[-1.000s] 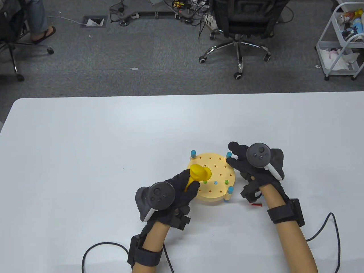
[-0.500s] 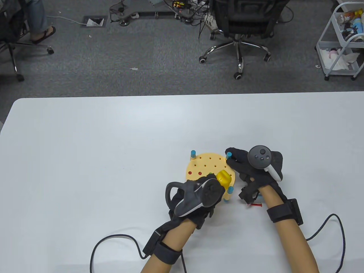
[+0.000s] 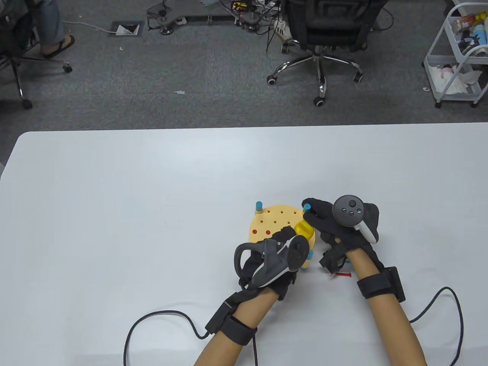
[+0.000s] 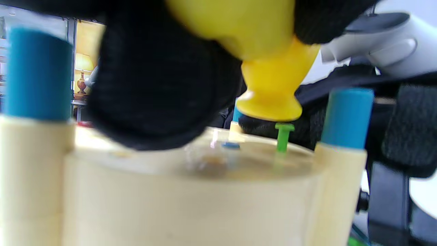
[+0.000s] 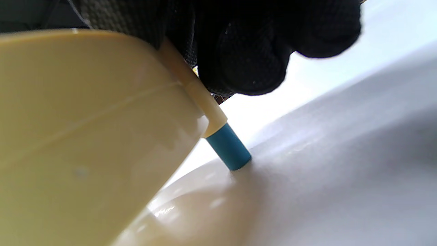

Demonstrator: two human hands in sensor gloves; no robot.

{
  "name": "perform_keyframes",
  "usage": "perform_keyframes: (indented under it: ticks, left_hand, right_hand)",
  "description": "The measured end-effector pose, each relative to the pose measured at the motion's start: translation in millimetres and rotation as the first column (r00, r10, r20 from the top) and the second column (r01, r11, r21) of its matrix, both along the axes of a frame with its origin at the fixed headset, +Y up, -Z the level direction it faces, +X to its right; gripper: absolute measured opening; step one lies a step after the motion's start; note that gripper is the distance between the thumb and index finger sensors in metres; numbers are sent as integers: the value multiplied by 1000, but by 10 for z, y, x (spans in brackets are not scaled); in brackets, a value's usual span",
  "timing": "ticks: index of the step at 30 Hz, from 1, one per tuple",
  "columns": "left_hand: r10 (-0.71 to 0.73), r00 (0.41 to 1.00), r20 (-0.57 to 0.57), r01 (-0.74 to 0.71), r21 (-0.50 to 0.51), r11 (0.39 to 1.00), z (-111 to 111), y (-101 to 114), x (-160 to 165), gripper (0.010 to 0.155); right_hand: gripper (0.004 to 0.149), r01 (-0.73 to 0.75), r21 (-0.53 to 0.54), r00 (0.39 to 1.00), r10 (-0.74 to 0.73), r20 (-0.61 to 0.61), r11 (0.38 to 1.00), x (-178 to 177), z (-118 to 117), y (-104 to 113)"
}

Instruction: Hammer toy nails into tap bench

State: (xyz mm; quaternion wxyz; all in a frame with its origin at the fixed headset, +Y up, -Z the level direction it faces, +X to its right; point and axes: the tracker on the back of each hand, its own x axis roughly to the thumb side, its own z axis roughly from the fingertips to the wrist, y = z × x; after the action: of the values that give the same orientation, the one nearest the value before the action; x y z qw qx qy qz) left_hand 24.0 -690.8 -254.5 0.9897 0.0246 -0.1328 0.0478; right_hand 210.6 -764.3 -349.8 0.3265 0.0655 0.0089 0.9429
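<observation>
While our left hand [image 3: 274,259] grips the yellow hammer [image 4: 269,82], its flared face sits right over the green nail [image 4: 283,136] — upright, stem only part sunk, toward the bench [image 3: 267,225]'s right side. Straight down is the line. Our right hand [image 3: 335,225] holds the bench's far-right blue-tipped post [image 5: 228,151]. Smooth cream plastic drum, pegboard holes; a red nail [image 3: 342,274] lies loose on the table [image 3: 114,209], near right.

Yellow hammer [image 4: 269,82], green nail [image 4: 283,136] — cream bench [image 4: 191,201], blue posts [image 4: 346,118].
</observation>
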Motion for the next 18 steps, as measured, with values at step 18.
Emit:
perform_keyframes:
  ticks: [18]
  left_hand:
    - [16,1000,11,-17,211,977,116,52,45,64]
  right_hand:
    - [57,3,5,1000,-3,5,1000,-6,13,-7]
